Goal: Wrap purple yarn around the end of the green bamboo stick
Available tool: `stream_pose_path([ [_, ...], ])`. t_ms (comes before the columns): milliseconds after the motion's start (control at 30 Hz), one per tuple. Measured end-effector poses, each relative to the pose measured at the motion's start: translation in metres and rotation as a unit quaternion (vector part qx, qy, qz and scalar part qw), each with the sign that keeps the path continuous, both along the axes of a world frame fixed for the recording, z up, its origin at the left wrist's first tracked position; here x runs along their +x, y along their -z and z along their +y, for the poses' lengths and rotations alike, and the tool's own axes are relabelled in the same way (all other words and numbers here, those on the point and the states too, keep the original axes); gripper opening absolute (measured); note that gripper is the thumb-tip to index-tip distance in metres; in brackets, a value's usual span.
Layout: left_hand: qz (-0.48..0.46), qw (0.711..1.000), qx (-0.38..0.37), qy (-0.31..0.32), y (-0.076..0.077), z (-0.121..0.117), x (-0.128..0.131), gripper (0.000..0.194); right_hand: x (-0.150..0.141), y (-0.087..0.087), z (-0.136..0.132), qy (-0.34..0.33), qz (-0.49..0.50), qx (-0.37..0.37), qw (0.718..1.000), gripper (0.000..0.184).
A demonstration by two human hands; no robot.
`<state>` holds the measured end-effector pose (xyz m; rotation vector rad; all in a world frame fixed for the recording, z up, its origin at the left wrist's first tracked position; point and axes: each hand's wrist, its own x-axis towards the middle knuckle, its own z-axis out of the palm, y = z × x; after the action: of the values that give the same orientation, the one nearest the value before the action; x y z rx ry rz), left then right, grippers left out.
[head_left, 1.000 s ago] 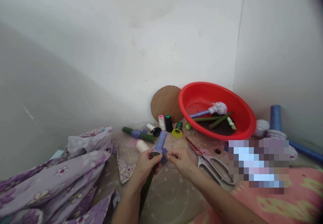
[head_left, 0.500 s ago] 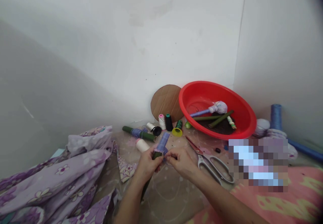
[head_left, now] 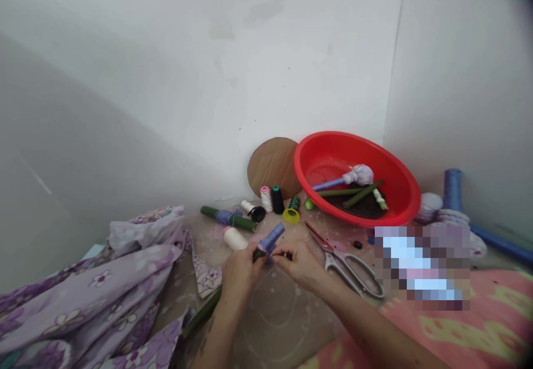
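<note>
My left hand (head_left: 242,272) is closed around a green stick (head_left: 205,311), which runs from the lower left up through the fist. Its far end carries a purple-blue wrapping (head_left: 272,237), tilted up to the right. Just beside that wrapping, my right hand (head_left: 300,263) has thumb and fingertips pinched together. Whatever sits in that pinch is too small to make out. A white thread spool (head_left: 235,238) lies right behind my left hand. Scissors (head_left: 350,266) with red blades and grey handles rest to the right of my right hand.
A red basin (head_left: 400,175) holding sticks and a cloth-headed stick leans at the back right. Several thread spools (head_left: 266,200), a brown cardboard disc (head_left: 270,166) and another wrapped green stick (head_left: 245,223) are near the wall. Purple floral fabric (head_left: 95,283) is heaped left.
The stick has turned: its wrapped end now leans further right, and its lower part shows left of my left forearm. My right hand stays pinched beside the wrapping.
</note>
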<state>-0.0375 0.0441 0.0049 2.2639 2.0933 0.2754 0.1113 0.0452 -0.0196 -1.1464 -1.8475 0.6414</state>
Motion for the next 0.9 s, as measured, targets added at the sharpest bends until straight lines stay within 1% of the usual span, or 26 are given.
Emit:
stream_pose_path([
  [100,0.034,0.999,-0.008,0.005,-0.002,-0.003,0.003,0.030,0.004,-0.012,-0.004,-0.005,-0.037,0.039,0.999,0.012],
  [200,0.061,0.998,0.003,0.003,-0.005,-0.008,0.007,0.029,0.007,-0.021,-0.009,0.010,-0.111,0.089,0.990,0.014],
  [300,0.086,0.996,0.009,0.001,-0.010,-0.015,0.011,0.027,0.009,-0.025,-0.012,0.027,-0.184,0.129,0.974,0.017],
  [367,0.100,0.995,0.006,-0.001,-0.013,-0.019,0.014,0.027,0.009,-0.024,-0.012,0.035,-0.213,0.145,0.966,0.018],
  [467,0.109,0.994,-0.014,0.018,-0.019,-0.023,0.017,0.027,0.009,-0.021,-0.010,0.041,-0.227,0.158,0.960,0.020],
  [600,0.116,0.988,-0.040,0.089,-0.025,-0.023,0.019,0.026,0.013,-0.015,-0.004,0.043,-0.231,0.163,0.958,0.021],
  [667,0.123,0.986,-0.043,0.107,-0.025,-0.022,0.018,0.024,0.016,-0.013,0.000,0.037,-0.231,0.160,0.959,0.020],
  [767,0.123,0.987,-0.038,0.095,-0.024,-0.020,0.014,0.023,0.019,-0.013,0.002,0.015,-0.226,0.158,0.961,0.020],
  [900,0.099,0.993,-0.025,0.062,-0.022,-0.018,0.006,0.022,0.024,-0.020,0.001,-0.030,-0.209,0.164,0.964,0.021],
])
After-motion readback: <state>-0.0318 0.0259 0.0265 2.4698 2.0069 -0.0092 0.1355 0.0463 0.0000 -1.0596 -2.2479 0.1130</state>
